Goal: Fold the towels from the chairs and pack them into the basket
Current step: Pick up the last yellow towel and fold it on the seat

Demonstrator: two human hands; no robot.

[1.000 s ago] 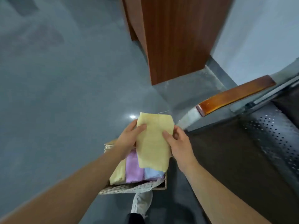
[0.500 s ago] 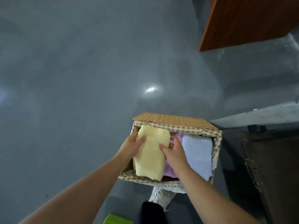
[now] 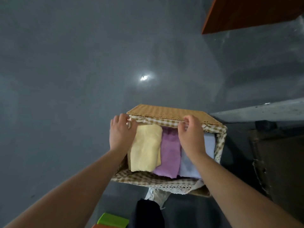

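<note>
A grey polished floor (image 3: 65, 79) is recorded around the left grip (image 3: 121, 134) and the right grip (image 3: 191, 134). A bright light reflection (image 3: 144, 77) is noted on it, beyond both grips and roughly between them. A reddish-brown wooden panel (image 3: 246, 12) is seen well beyond and right of the right grip. A pale grey ledge (image 3: 263, 111) is noted right of the right grip. Nearer than both grips, a white shoe (image 3: 156, 195) and a dark trouser leg (image 3: 146, 214) are observed. A green block (image 3: 112, 219) is logged nearer than the left grip, with an orange edge (image 3: 100, 226) just beside it.
</note>
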